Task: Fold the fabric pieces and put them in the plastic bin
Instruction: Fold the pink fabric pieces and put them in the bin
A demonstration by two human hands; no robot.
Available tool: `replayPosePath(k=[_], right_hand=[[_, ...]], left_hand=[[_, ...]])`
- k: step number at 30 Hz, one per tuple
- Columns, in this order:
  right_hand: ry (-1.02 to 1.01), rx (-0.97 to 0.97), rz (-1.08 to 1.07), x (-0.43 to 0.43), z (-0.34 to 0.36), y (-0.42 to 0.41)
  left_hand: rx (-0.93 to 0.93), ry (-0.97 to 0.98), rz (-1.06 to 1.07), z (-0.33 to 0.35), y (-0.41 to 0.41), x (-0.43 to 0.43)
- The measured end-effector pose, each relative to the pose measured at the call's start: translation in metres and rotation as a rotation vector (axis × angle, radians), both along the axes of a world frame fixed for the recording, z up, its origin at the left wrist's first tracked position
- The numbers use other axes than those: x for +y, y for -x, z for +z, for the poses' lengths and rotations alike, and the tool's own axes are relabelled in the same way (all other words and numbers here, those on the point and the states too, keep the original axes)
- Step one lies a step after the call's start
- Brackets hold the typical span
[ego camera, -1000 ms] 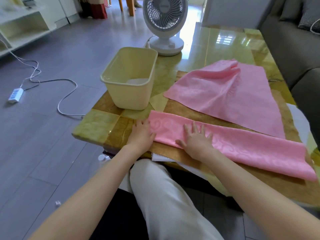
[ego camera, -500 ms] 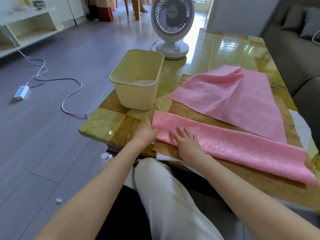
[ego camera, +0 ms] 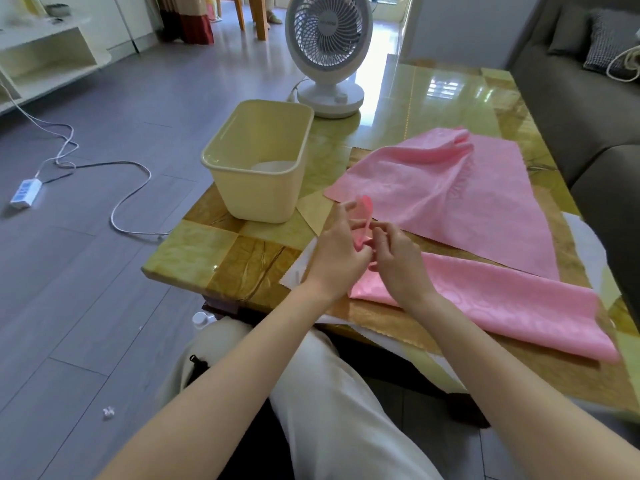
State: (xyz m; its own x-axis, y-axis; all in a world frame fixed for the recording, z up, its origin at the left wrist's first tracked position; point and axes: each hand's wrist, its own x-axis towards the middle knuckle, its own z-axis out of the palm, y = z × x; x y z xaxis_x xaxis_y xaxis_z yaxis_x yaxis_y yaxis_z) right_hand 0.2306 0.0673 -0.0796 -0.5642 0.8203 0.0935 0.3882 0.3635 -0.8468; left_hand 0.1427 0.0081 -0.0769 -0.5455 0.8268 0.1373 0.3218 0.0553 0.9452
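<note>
We held the raised end of the folded pink strip (ego camera: 502,306) pinched in both our left hand (ego camera: 337,252) and right hand (ego camera: 398,265). Its length lay along the table (ego camera: 194,251) edge nearest us, the plastic bin (ego camera: 256,192) stood to the left, and a second pink fabric (ego camera: 450,202) was spread behind.

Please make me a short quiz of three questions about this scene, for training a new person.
1. True or false: the bin lies on its side.
2. The left hand and right hand pinch: A) the bin's rim; B) the end of the pink strip; C) nothing.
3. Fill in: behind the bin stands a white ____.
Key: 1 false, it stands upright; 2 B; 3 fan.
</note>
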Motion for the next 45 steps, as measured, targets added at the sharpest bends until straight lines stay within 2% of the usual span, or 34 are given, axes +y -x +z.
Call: replayPosePath(k=[4, 8, 13, 16, 19, 22, 25, 28, 30, 32, 34, 40, 45], right_hand=[[0.26, 0.036, -0.083, 0.01, 0.001, -0.021], [0.417, -0.061, -0.156, 0.021, -0.014, -0.035], [0.455, -0.236, -0.233, 0.038, -0.042, -0.044], [0.433, -0.312, -0.268, 0.044, -0.052, -0.049], [0.404, -0.367, -0.27, 0.042, -0.051, -0.052], [0.376, -0.428, -0.25, 0.037, -0.044, -0.052], [0.35, -0.465, -0.243, 0.032, -0.04, -0.052], [0.283, -0.457, -0.245, 0.025, -0.04, -0.052], [0.245, -0.451, -0.257, 0.022, -0.043, -0.053], [0.178, -0.443, -0.244, 0.019, -0.046, -0.054], [0.135, -0.42, -0.219, 0.016, -0.047, -0.055], [0.087, -0.384, -0.159, 0.016, -0.047, -0.051], [0.011, -0.371, -0.07, 0.01, -0.044, -0.021]], left_hand=[[0.074, 0.008, -0.096, -0.012, -0.023, 0.009], [0.072, 0.058, -0.208, -0.028, -0.04, 0.013], [0.251, 0.17, -0.302, -0.036, -0.041, 0.012], [0.467, 0.213, -0.249, -0.039, -0.028, 0.015], [0.646, 0.366, -0.262, -0.042, -0.015, 0.021], [0.705, 0.506, -0.328, -0.046, -0.01, 0.027], [0.695, 0.541, -0.338, -0.05, -0.012, 0.031], [0.618, 0.438, -0.216, -0.052, -0.014, 0.031], [0.445, 0.38, -0.068, -0.052, -0.013, 0.03], [0.182, 0.369, 0.024, -0.048, -0.012, 0.031], [0.07, 0.365, 0.033, -0.046, -0.012, 0.032], [0.29, 0.215, -0.067, -0.035, -0.011, 0.031], [0.404, 0.169, -0.003, -0.023, 0.015, 0.012]])
